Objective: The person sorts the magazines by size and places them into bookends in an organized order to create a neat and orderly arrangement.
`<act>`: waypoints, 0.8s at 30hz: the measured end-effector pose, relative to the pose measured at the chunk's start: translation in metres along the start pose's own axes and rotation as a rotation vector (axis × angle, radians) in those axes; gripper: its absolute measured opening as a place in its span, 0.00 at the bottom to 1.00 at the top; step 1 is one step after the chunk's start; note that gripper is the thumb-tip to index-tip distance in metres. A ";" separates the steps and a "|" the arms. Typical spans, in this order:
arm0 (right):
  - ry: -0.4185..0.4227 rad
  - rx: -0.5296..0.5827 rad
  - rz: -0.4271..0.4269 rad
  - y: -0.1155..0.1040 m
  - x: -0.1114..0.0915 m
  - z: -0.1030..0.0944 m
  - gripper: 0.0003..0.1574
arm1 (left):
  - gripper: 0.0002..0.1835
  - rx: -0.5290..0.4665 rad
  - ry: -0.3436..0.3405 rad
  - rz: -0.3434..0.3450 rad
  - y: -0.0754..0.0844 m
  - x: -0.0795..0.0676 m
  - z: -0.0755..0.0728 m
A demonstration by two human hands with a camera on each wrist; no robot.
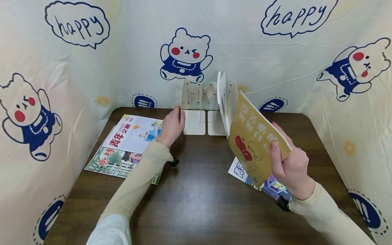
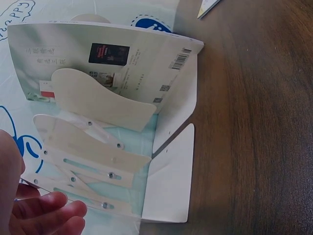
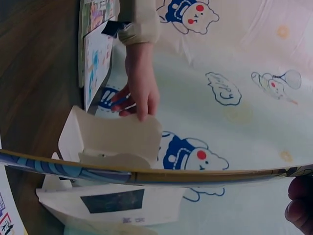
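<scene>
A white expandable book rack [image 1: 194, 123] with a folding lattice stands against the back cloth. My left hand [image 1: 173, 126] pinches the edge of its left end panel; the right wrist view has the thumb over that panel's [image 3: 115, 132] top edge. Upright in the rack's right part is a pale-covered book [image 2: 71, 46], its back cover facing the left wrist camera. My right hand [image 1: 289, 165] grips a golden-yellow book [image 1: 252, 139] by its near edge, thumb on the cover. It is raised and tilted, just right of the rack, edge-on in the right wrist view.
Several magazines [image 1: 122, 134] lie overlapping on the table's left side, partly behind my left forearm. Under the yellow book lies a blue-purple magazine [image 1: 239, 170], partly hidden. Printed cloth [image 1: 128, 51] encloses the brown table [image 1: 190, 204] at the back and sides.
</scene>
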State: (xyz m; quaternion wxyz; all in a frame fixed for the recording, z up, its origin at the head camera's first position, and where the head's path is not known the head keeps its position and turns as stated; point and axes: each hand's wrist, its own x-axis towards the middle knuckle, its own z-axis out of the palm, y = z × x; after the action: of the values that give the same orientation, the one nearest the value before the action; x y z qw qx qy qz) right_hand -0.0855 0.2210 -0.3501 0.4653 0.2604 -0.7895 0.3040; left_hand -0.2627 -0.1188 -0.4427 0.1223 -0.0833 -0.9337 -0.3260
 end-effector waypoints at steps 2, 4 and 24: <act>-0.006 0.006 -0.008 -0.004 0.001 0.002 0.37 | 0.22 -0.001 -0.001 0.000 0.000 0.000 0.000; 0.003 0.019 -0.014 -0.007 0.001 0.004 0.36 | 0.22 -0.003 -0.002 -0.002 0.001 0.000 0.000; -0.169 0.190 -0.034 -0.028 0.010 0.044 0.34 | 0.22 -0.015 -0.003 -0.011 0.001 0.000 0.000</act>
State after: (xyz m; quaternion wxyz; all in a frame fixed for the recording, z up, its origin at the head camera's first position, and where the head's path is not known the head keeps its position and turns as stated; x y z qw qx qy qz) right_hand -0.0955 0.1685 -0.3514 0.3756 0.3412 -0.7891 0.3463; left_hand -0.2620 -0.1184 -0.4420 0.1183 -0.0799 -0.9319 -0.3336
